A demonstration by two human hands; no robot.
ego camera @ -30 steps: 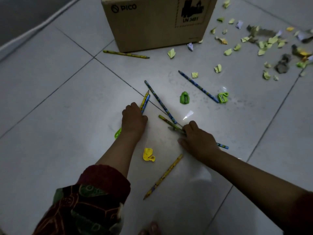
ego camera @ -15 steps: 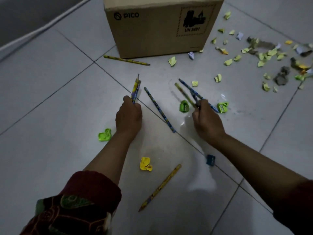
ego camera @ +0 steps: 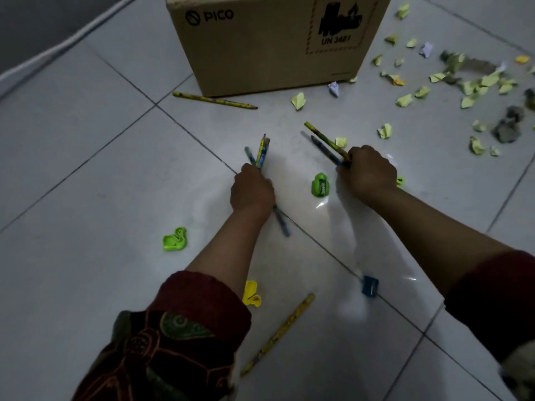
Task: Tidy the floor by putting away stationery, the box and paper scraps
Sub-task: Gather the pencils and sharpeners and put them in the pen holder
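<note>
My left hand (ego camera: 251, 192) is shut on a bunch of pencils (ego camera: 262, 151) that point away from me, one blue pencil trailing out behind the wrist. My right hand (ego camera: 367, 172) is shut on another few pencils (ego camera: 325, 141), yellow and blue, angled up to the left. A green sharpener (ego camera: 320, 185) lies between the hands. Loose on the tiles are a yellow pencil (ego camera: 278, 334) near me, another yellow pencil (ego camera: 214, 100) by the cardboard box (ego camera: 275, 41), a blue sharpener (ego camera: 370, 285), a green eraser shape (ego camera: 174, 239) and a yellow one (ego camera: 252, 293).
Many crumpled yellow-green paper scraps (ego camera: 474, 85) and a few grey ones (ego camera: 506, 128) are scattered to the right of the box. A wall base (ego camera: 58, 50) runs along the far left. A second green sharpener (ego camera: 400, 180) peeks out behind my right hand.
Both hands rose from the floor with pencils and moved forward toward the box. My left hand has also closed on the long blue pencil that lay between the hands.
</note>
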